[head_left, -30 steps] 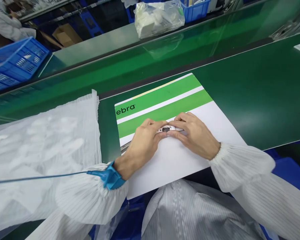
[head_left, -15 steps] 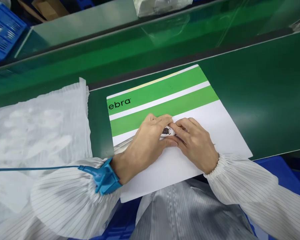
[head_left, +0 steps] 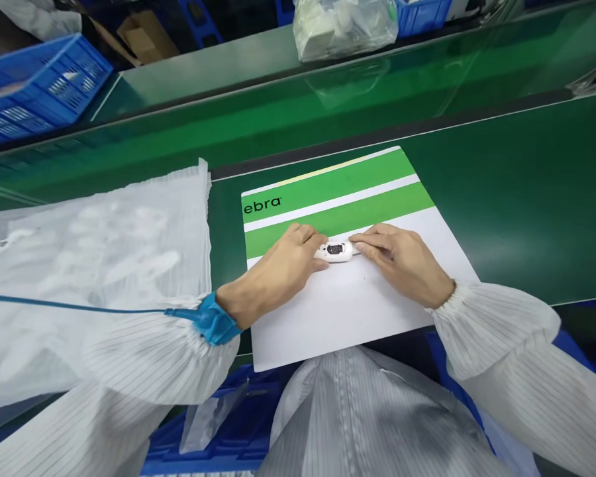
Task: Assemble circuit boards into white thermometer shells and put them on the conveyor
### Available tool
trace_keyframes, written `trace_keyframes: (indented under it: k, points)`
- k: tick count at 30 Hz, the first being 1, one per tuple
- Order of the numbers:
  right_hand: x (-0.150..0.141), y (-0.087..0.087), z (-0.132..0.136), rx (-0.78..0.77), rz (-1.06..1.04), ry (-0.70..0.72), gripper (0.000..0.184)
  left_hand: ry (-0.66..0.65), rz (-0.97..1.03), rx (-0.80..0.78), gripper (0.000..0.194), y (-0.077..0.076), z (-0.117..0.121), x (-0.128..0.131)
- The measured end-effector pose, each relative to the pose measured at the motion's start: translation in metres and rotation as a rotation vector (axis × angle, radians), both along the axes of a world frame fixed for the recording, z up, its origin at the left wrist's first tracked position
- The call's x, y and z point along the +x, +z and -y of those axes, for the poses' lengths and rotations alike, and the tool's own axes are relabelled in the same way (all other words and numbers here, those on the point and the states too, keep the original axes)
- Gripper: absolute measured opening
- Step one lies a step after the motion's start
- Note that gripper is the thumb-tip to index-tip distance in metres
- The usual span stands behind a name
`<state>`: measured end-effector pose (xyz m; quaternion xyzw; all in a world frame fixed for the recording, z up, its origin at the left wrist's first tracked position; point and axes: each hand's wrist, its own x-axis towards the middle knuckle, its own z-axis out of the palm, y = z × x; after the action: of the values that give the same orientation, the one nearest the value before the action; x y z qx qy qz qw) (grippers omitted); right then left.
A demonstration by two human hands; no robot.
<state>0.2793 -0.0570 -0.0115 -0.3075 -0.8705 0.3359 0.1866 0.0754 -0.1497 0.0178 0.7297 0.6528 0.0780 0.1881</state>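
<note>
Seeing a crate (head_left: 82,86) far beyond and left of the left hand, with another person's sleeve (head_left: 47,23) showing behind it. Finding a wrap (head_left: 124,238) full of white pieces lying left of the left hand, and a box (head_left: 149,40) standing beyond that hand. Wearing a blue strap (head_left: 216,319) on the left wrist, its cord running out leftward. Curling the left hand (head_left: 291,262) nearly closed, pinching the left end of a white device (head_left: 338,251) between thumb and fingers. Showing the device's dark opening upward between the two hands, above a sheet (head_left: 328,311) lying under both. Spotting a clear bag (head_left: 345,30) well beyond the device. Bringing the thumb and fingers of the right hand (head_left: 407,265) close together at the device's right end; not being able to tell whether gripping it. Seeing a tub (head_left: 422,16) beyond the right hand, and green bench (head_left: 531,199) stretching out to its right.
</note>
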Motion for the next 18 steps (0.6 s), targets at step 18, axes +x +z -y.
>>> trace_keyframes:
  k: [18]
  points:
    - [-0.018,-0.012,0.029,0.194,-0.074,-0.095,0.024,0.125,0.168,0.05,0.046,-0.006,0.006,0.016]
